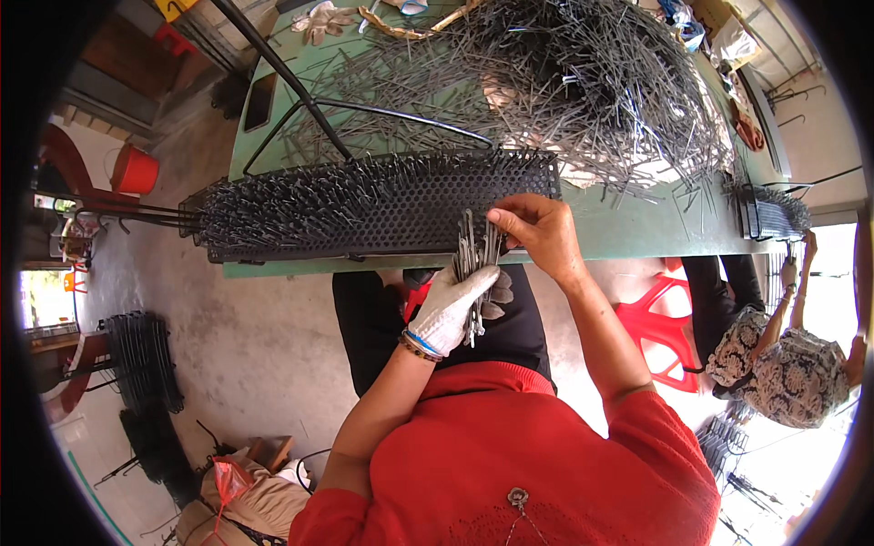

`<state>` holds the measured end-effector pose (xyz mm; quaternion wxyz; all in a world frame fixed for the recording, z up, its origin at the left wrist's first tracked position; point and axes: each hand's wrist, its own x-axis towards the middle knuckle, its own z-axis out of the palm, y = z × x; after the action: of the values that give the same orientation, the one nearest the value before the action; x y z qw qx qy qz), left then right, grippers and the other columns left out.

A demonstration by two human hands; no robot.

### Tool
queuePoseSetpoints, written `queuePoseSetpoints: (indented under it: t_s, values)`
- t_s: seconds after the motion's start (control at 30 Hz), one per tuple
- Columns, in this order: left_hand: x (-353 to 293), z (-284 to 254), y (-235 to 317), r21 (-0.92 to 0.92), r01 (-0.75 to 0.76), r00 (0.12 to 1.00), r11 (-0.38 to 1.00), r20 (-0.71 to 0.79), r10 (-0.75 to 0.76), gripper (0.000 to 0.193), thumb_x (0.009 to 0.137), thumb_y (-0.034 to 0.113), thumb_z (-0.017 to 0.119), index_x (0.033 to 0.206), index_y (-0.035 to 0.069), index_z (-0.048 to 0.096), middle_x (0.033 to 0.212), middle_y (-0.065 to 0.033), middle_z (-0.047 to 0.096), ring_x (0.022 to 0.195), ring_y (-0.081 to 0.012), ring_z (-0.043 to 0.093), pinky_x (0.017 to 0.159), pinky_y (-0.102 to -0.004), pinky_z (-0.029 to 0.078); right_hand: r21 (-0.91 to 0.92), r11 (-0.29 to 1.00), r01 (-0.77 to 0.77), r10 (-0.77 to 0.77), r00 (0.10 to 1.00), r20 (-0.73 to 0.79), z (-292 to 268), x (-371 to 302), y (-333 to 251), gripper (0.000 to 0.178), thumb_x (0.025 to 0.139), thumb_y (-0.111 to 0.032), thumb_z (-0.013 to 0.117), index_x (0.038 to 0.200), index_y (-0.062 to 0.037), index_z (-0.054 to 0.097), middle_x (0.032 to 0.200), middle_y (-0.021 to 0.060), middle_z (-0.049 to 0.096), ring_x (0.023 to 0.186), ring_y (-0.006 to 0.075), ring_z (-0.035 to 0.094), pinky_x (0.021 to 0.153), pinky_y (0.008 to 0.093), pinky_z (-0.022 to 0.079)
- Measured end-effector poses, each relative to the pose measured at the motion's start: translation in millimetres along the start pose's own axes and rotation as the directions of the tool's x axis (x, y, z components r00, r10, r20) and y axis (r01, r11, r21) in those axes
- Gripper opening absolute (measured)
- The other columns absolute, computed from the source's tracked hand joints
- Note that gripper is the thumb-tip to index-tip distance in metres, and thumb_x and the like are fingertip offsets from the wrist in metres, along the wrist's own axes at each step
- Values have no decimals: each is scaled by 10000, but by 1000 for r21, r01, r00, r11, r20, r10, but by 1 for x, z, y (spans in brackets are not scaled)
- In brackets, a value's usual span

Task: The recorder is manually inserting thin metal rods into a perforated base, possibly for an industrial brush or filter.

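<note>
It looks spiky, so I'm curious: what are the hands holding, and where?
The gloved left hand holds a bunch of thin grey rods around its lower part. The bare right hand is by its upper part; whether it pinches one is unclear.

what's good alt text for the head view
A gloved left hand holds thin grey strips, the bare right hand at their upper ends. A partly filled black perforated tray lies along the edge of a green table heaped with more strips.
</note>
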<state>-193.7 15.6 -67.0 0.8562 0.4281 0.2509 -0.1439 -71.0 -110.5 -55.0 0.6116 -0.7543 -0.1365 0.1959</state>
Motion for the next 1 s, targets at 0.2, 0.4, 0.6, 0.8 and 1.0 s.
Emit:
queuePoseSetpoints:
  t_s: [0.2, 0.4, 0.6, 0.8, 1.0]
  values:
    - [-3, 6, -1, -70, -33, 997, 997, -68, 29, 223, 923, 174, 603, 1101, 42, 579, 907, -78, 667, 759, -160, 675, 568, -248, 543, 16, 1000, -7, 7, 999, -42, -8, -9, 5, 235, 845, -163, 736, 954, 38, 680, 722, 47, 659, 571, 62, 574, 517, 218, 476]
    - [3, -1, -8, -110, -1, 999, 994, -52, -5, 219, 921, 167, 604, 1090, 30, 581, 895, -90, 665, 743, -165, 673, 575, -261, 556, -61, 959, 277, -282, 914, -293, -31, 3, -13, 117, 860, -55, 696, 951, 19, 685, 776, 31, 670, 646, 69, 606, 569, 206, 484]
    - [3, -1, -10, -114, 39, 999, 993, -23, -41, 189, 919, 167, 606, 1042, 23, 600, 870, -100, 671, 708, -167, 670, 581, -277, 572, -471, 704, 531, -694, 656, -298, -43, 47, -25, 133, 823, -4, 697, 955, 1, 684, 816, 86, 674, 658, 136, 640, 608, 234, 492]
    - [4, -3, -8, -96, 66, 997, 993, -24, -69, 195, 927, 164, 590, 1061, 24, 591, 890, -116, 672, 708, -180, 673, 577, -277, 572, -579, 587, 566, -777, 595, -206, -35, 68, -12, 153, 814, -12, 703, 966, -15, 683, 856, 91, 676, 707, 177, 649, 626, 277, 518]
    - [0, -1, -3, -149, 84, 995, 985, -35, -90, 183, 933, 144, 568, 1067, 20, 584, 903, -125, 671, 719, -187, 677, 569, -275, 566, -599, 550, 582, -806, 557, -200, -31, 69, -13, 169, 807, -14, 709, 973, -32, 686, 867, 89, 677, 710, 196, 654, 614, 279, 515]
